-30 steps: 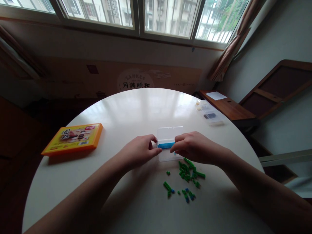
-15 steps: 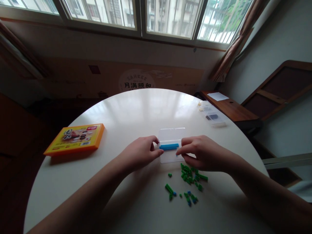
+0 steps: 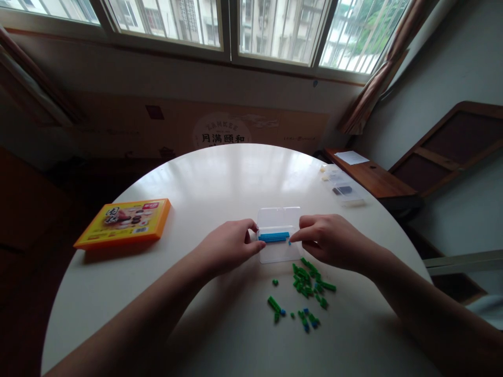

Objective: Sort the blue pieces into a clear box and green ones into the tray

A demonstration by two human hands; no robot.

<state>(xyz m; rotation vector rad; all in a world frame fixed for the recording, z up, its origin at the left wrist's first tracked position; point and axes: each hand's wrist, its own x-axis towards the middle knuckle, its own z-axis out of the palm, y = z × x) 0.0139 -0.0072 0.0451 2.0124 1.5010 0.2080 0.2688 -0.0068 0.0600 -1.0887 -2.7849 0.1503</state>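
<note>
A clear plastic case (image 3: 280, 254) lies open on the white table, its lid tipped back. Inside it runs a row of blue building bricks (image 3: 274, 237). My left hand (image 3: 236, 242) grips the case's left edge, thumb and fingers at the left end of the blue row. A tiny blue brick (image 3: 290, 243) sits by the row's right end. The index fingertip of my right hand (image 3: 328, 238) touches that brick, with the thumb apart below and the other fingers curled. In front of the case lies a loose pile of green bricks (image 3: 303, 280), with a few blue ones among them.
An orange and yellow game box (image 3: 126, 222) rests on the left of the round white table (image 3: 204, 178). More clear plastic cases (image 3: 346, 191) stand near the right edge. Beyond them is a wooden desk (image 3: 387, 175) with a white paper (image 3: 352, 157).
My right index finger has moved up and slightly right, and the tiny blue brick has shifted with it to the end of the blue row. My left hand stays at the case's edge.
</note>
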